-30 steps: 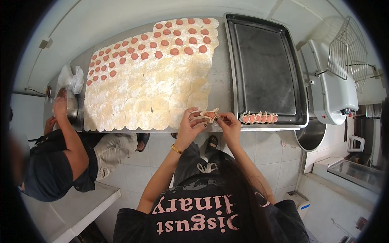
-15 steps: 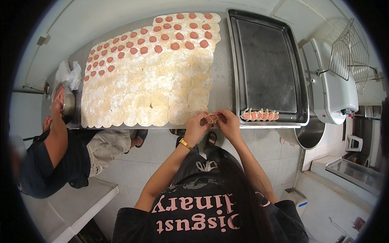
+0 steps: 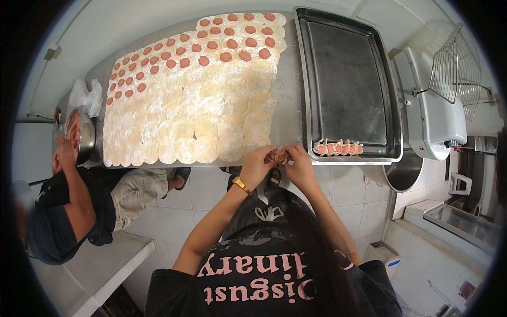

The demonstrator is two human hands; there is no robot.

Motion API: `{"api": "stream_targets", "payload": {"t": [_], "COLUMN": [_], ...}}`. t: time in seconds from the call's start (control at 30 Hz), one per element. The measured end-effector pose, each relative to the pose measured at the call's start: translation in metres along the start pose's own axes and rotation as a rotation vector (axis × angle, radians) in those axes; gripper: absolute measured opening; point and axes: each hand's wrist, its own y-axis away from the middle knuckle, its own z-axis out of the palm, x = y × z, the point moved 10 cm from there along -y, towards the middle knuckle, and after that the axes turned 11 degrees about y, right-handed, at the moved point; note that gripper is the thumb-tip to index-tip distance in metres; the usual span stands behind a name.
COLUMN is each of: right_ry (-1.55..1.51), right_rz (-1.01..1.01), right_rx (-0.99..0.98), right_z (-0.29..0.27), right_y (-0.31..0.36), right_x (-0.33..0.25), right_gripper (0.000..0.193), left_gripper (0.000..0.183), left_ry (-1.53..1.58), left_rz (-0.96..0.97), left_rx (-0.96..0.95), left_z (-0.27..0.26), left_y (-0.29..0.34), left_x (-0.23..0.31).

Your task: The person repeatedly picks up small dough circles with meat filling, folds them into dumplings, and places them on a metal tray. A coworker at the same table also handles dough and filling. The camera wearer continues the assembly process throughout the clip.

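Note:
Between the fingertips of my left hand [image 3: 256,167] and my right hand [image 3: 299,166] is a dumpling [image 3: 280,155], a thin wrapper gathered round pink meat filling. Both hands are closed on it at the table's near edge, and the fingers hide part of it. Just beyond my left hand spread round, floured dumpling wrappers [image 3: 182,129], overlapping in rows. Dabs of pink meat [image 3: 204,61] sit on those in the far and left rows. To the right of my right hand, several open-topped dumplings [image 3: 338,148] stand in a row at the near end of a dark metal tray [image 3: 346,79].
At the left, a co-worker [image 3: 68,211] stands by a metal bowl [image 3: 87,140] of pink meat, with a white plastic bag [image 3: 94,98] behind it. Right of the tray are a white appliance [image 3: 430,116], a wire rack [image 3: 455,68] and a large metal pot [image 3: 404,174].
My fingers have shifted slightly around the dumpling, which now shows its gathered wrapper more. The co-worker's hand has come back out of the bowl, and both their hands are together beside it.

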Motion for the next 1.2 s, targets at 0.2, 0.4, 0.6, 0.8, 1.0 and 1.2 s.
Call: {"api": "stream_targets", "payload": {"t": [0.2,0.4,0.6,0.8,1.0,1.2], "right_ry": [0.049,0.019,0.095,0.062,0.095,0.061], "right_rz": [-0.06,-0.063,-0.131,-0.033,-0.193,-0.167], "right_rx": [0.06,-0.004,0.113,-0.05,0.145,0.019], "right_z": [-0.003,0.001,-0.013,0.003,-0.015,-0.005], "right_y": [-0.01,-0.013,-0.008,-0.006,-0.008,-0.012], "right_x": [-0.014,-0.011,-0.016,-0.007,-0.02,-0.018], "right_gripper": [0.025,0.027,0.035,0.035,0.029,0.034], "left_gripper": [0.03,0.03,0.032,0.032,0.029,0.026], "left_ry": [-0.063,-0.132,-0.144,-0.243,-0.129,-0.198], "left_rz": [0.024,-0.022,0.006,0.132,0.04,0.066], "left_rx": [0.004,-0.014,-0.021,0.009,-0.024,-0.025], "left_z": [0.003,0.004,0.003,0.001,0.005,0.007], "left_y": [-0.007,-0.005,-0.005,-0.005,-0.008,-0.011], "left_x": [0.007,0.0,0.007,0.018,0.004,0.009]}}
